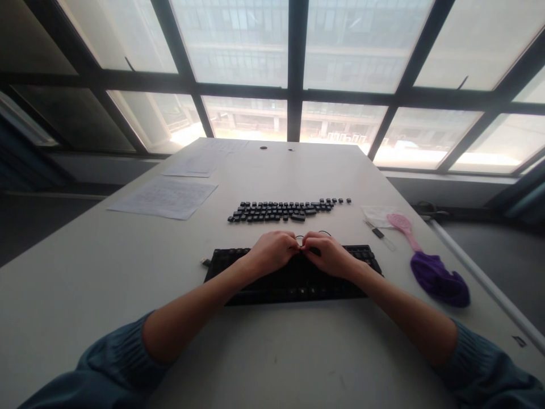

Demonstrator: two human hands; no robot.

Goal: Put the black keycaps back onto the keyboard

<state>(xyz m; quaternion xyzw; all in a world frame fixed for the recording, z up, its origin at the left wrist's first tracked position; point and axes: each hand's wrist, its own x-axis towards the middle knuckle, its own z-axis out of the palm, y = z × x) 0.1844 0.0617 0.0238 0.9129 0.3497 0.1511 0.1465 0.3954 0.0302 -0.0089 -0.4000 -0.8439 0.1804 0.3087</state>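
Observation:
A black keyboard (293, 292) lies in front of me, with much of its middle bare of keycaps and some keys still at the top left, right end and bottom. My left hand (276, 248) is closed in a pinch over its upper middle edge. Fingertip to fingertip with it, my right hand (326, 253) is pinched too. Whatever the fingers hold is too small or hidden to make out. Loose black keycaps (272, 211) stand in slanted rows just beyond the keyboard. Behind my hands a thin dark cable loop (325, 232) shows, and a USB plug (206, 262) lies at the keyboard's left.
On the right are a wire keycap puller (378, 232), a white tissue-like sheet (374, 216), a pink brush (400, 222) and a purple cloth (438, 278). Printed papers (164, 196) lie at the left. The white table (272, 352) reaches toward large windows.

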